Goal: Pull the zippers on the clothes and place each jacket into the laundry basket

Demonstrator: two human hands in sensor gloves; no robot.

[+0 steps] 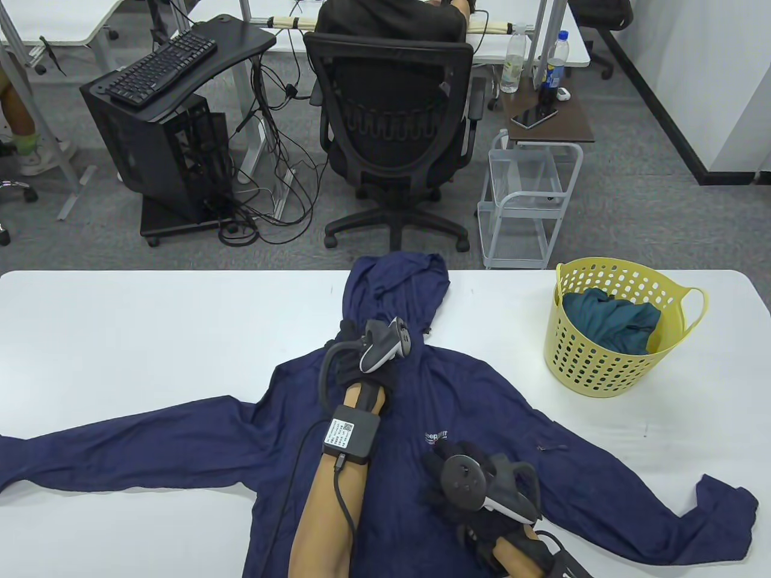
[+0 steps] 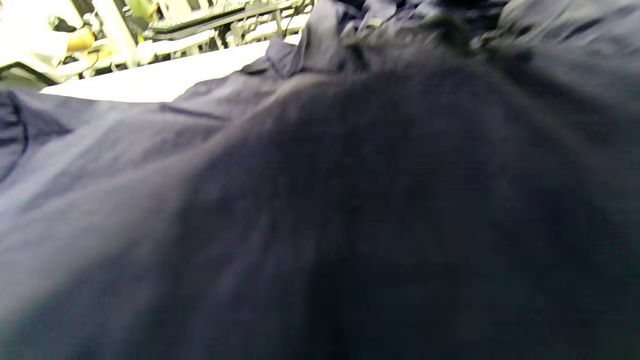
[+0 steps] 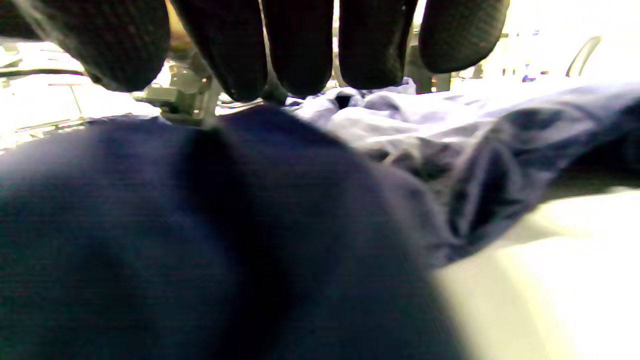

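While spread flat on the white table, front side up with both sleeves stretched out to the sides, lies under both gloved hands: navy jacket, hood pointing toward the far table edge. Left hand up at the collar, just below the hood, resting on the fabric along the centre line; fingers hidden beneath the tracker and glove in the table view, and nothing but blurred dark cloth in the left wrist view, so cannot tell whether pinching anything or lying loose. Right hand lower down on the chest, just beside the small white logo, lying on the cloth. Seen from the right wrist view, fingers straight and side by side, hanging over the fabric with tips close to a raised fold, curled round nothing — relaxed, not gripping. Zipper itself not made out in any view.

Thin, slightly wrinkled navy cloth, bunched a little near the right hand; right sleeve cuff close to the near edge, left sleeve reaching the view's left border.

Further right on the table, well apart from the jacket's body: yellow perforated laundry basket with a teal garment crumpled inside.
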